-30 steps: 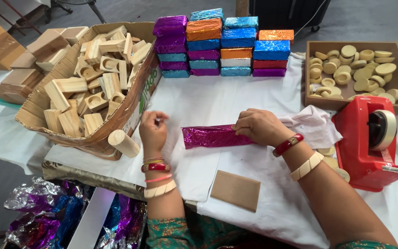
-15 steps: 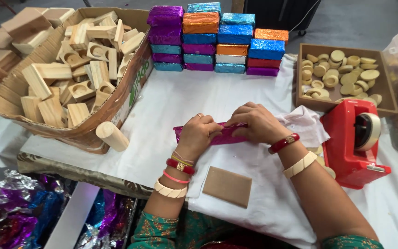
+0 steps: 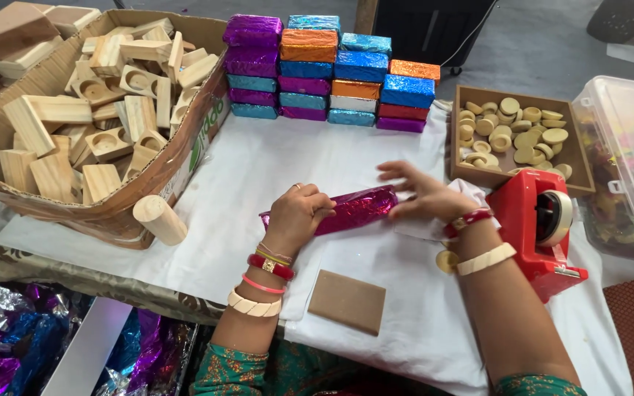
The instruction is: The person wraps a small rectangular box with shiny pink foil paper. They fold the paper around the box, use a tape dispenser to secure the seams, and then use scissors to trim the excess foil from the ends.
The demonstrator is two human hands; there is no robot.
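Magenta foil roll [image 3: 354,209] lies mid-counter [image 3: 258,169], the left hand [image 3: 299,213] clenched over its near end, the right hand [image 3: 423,194] pressing the far end with spread fingers. A loose grip could let the foil spring open. The wooden cylinder [image 3: 159,218], at nine o'clock, could roll off.

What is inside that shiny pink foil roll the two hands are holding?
Only crinkled magenta foil shows on the pink foil roll. The left hand covers one end, the right hand rests at the other. The foil hides whatever it wraps. It lies on the white cloth.
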